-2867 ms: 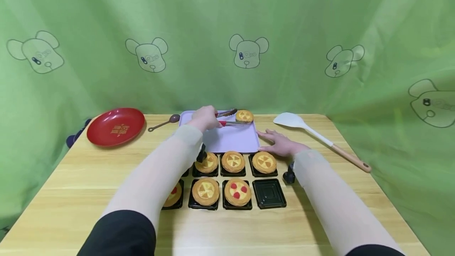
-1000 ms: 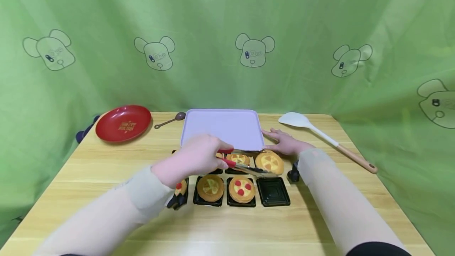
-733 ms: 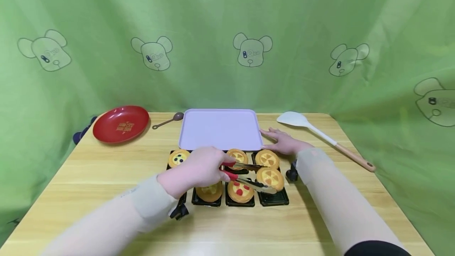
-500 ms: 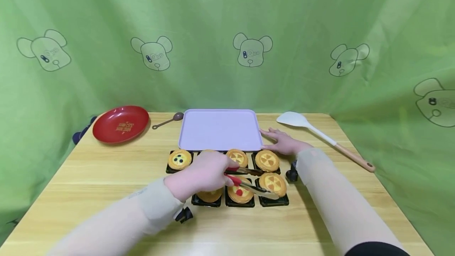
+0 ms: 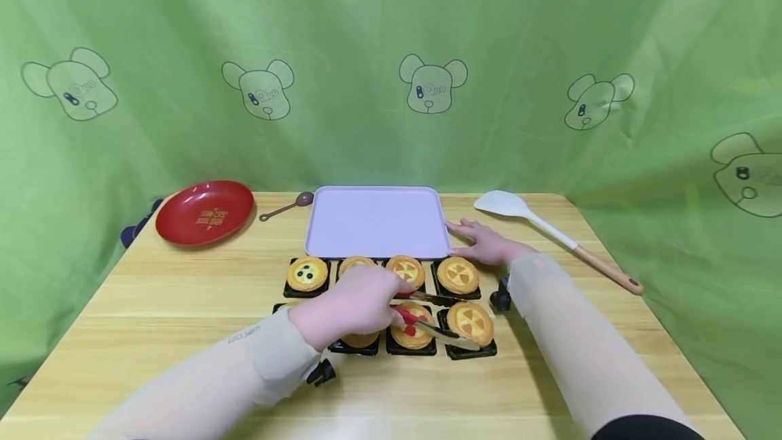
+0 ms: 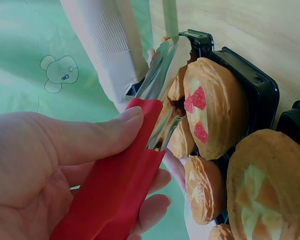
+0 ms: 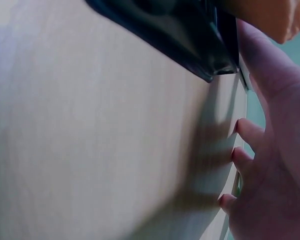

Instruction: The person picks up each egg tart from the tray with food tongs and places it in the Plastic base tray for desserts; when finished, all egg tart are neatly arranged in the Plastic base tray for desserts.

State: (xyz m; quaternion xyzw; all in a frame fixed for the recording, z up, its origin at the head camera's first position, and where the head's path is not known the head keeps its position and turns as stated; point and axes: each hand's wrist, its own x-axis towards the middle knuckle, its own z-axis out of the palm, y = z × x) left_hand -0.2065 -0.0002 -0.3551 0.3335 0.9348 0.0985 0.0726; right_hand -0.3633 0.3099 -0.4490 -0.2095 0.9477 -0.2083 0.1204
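Observation:
My left hand (image 5: 357,301) grips red-handled metal tongs (image 6: 115,175), thumb on one side and fingers on the other. The tong arms reach to an egg tart (image 5: 470,322) with orange fruit pieces, which sits in the front-right black square tray (image 5: 473,353). Whether the tips still squeeze it, I cannot tell. My right hand (image 5: 487,247) rests with straight, spread fingers at the right edge of the lavender tray (image 5: 379,223). Near the tongs lies a raspberry tart (image 6: 217,107) in its own black tray. The left hand partly covers other tarts in the front row.
In the back row, several tarts sit in black trays, including a blueberry-topped tart (image 5: 307,273). A red plate (image 5: 204,212) and a brown spoon (image 5: 287,206) lie at the back left. A white spatula (image 5: 537,221) with a wooden handle lies at the right.
My left hand has carried the tart with the tongs from the lavender tray, over the back row, down into the front-right black tray. The right hand has stayed at the tray's edge.

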